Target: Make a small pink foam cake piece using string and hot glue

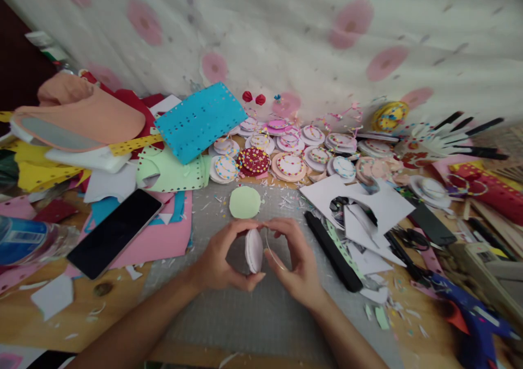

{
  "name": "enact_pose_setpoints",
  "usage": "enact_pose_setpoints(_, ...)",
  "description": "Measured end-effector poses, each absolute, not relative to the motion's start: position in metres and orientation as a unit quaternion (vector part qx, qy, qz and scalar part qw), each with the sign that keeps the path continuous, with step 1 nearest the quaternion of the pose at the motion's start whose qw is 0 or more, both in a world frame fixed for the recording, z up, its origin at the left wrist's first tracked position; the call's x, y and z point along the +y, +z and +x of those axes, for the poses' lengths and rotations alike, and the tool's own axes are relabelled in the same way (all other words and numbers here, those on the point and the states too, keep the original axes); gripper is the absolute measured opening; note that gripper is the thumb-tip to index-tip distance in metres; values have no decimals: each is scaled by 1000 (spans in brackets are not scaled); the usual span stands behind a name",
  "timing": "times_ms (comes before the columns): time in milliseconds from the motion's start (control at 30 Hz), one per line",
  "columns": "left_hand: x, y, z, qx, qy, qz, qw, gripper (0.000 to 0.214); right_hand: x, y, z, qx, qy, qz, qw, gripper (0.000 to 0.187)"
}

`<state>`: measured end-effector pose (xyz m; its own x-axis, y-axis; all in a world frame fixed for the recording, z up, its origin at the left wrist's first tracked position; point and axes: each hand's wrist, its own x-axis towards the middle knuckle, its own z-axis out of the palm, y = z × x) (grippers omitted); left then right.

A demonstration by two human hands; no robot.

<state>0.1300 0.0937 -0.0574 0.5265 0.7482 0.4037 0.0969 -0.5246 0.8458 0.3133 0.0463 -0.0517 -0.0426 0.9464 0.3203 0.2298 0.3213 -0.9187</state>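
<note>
Between the thumb and fingers of my left hand (223,257) a small white round disc (254,252) stands on edge, its rim toward me. My right hand (296,262) is just to the right, thumb and fingers curled round a thin pale curved strip (274,255); whether the strip joins the disc I cannot tell. Both hands are above the grey cutting mat (245,325), their index fingertips close together. Beyond them a pale green round piece (244,202) lies flat on the mat.
Several small decorated paper hats (289,165) are lined up at the back. A phone (116,233), a bottle (32,241) and a blue glitter-dotted sheet (200,121) are at left. To the right are a black cutter (333,252), white offcuts (368,205) and a blue glue gun (469,314).
</note>
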Motion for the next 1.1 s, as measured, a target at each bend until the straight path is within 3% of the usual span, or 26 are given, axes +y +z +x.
enact_pose_setpoints(1100, 95, -53, 132, 302, 352, 757, 461, 67, 50, -55, 311, -630, 355, -464, 511, 40)
